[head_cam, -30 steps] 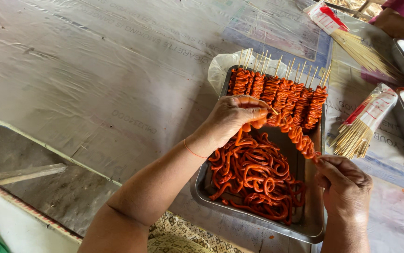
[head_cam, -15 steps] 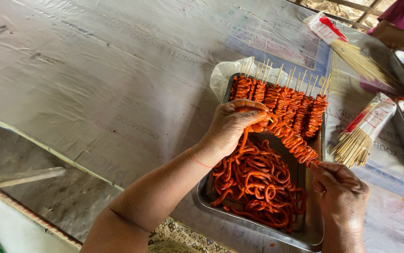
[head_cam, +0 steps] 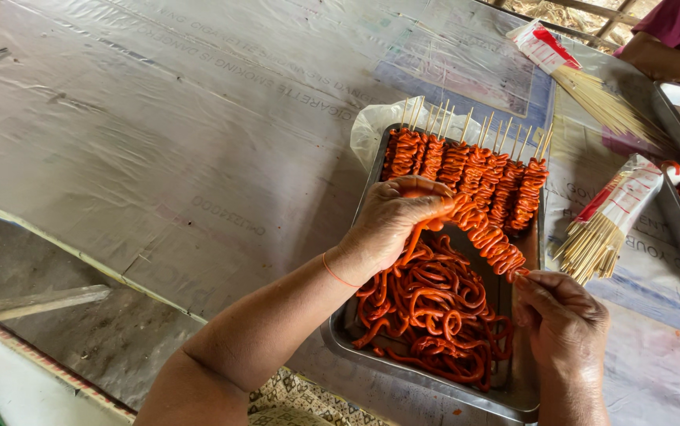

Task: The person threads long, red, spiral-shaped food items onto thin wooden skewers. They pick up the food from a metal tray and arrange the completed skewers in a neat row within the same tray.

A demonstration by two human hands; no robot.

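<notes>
In the head view, the left hand [head_cam: 393, 225] is closed around the far end of a half-threaded skewer [head_cam: 486, 235] of orange-red strips, while the right hand [head_cam: 557, 315] pinches its near end between narrowed fingertips, the skewer slanting over a metal tray [head_cam: 426, 383]. Loose strips [head_cam: 426, 308] lie heaped in the near part of the tray, and finished skewers [head_cam: 466, 166] line its far end. To the right lie two bundles of bare sticks [head_cam: 600, 237], and another person's arm [head_cam: 659, 59] shows at the far right.
</notes>
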